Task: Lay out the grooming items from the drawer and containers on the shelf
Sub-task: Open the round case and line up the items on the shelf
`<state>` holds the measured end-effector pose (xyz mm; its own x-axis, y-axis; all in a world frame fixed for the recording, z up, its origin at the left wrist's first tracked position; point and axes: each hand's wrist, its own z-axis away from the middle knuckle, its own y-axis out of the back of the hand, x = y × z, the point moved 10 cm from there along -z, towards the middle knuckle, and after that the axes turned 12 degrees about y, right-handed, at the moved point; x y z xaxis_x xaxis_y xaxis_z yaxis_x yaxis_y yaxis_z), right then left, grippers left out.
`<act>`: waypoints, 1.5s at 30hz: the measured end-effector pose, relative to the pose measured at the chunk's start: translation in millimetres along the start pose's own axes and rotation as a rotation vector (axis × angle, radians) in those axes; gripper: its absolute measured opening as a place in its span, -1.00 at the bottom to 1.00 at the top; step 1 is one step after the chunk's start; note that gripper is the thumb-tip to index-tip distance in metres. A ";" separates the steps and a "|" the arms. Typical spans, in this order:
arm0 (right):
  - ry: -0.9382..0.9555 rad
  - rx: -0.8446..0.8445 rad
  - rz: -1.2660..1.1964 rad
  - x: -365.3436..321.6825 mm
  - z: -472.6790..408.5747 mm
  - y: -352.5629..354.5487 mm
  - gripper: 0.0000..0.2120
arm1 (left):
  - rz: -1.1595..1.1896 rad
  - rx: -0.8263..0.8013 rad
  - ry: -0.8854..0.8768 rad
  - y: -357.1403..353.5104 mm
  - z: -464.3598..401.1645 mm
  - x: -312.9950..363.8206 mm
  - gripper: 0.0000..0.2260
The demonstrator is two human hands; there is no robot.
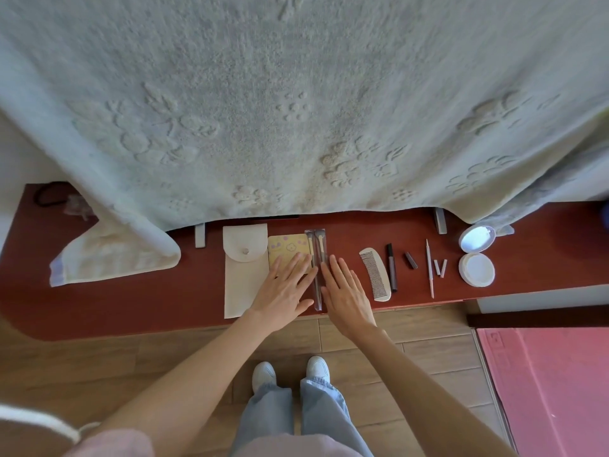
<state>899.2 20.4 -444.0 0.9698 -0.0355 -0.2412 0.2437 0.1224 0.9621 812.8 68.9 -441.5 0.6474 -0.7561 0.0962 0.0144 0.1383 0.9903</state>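
**Both hands flat beside the brush sleeve on the red shelf**

From my remote seat I saw a pale embossed towel (296, 103) filling the far part of the view, draped down over the back of the red shelf (131, 301). A folded cloth (112, 258) lay at the left on the shelf. Just right of it sat a white snap pouch (242, 268), touching a yellow patterned palette (285, 247).

My left hand (283, 291) lay with straight, spread fingers partly over the palette, holding nothing. My right hand (346, 298) was flat too, fingers extended, gripping nothing. Between them lay a clear sleeve of makeup brushes (317, 258), each hand's edge just beside it; I could not tell whether they touched it.

Further right came a white comb (375, 275), a dark pen-like tube (391, 265), its small dark cap (411, 260), a thin pink stick (429, 268), two small pale caps (440, 268), and an open round compact (477, 255) near the right end.
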 end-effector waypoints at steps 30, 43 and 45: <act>-0.133 0.064 0.118 74.4 57.4 16.1 -0.52 | -0.015 -0.021 -0.089 -8.2 -12.2 21.7 -0.40; -0.054 0.112 -0.025 44.7 32.0 7.6 -0.57 | -0.019 -0.072 -0.060 -13.3 -10.3 20.1 -0.40; -0.040 0.115 -0.047 37.3 28.5 4.7 -0.58 | -0.015 -0.072 -0.060 -12.8 -9.8 20.1 -0.40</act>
<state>936.4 -8.6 -444.8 0.9557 -0.0781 -0.2837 0.2849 0.0051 0.9585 833.2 58.2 -453.2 0.6002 -0.7949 0.0889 0.0805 0.1706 0.9821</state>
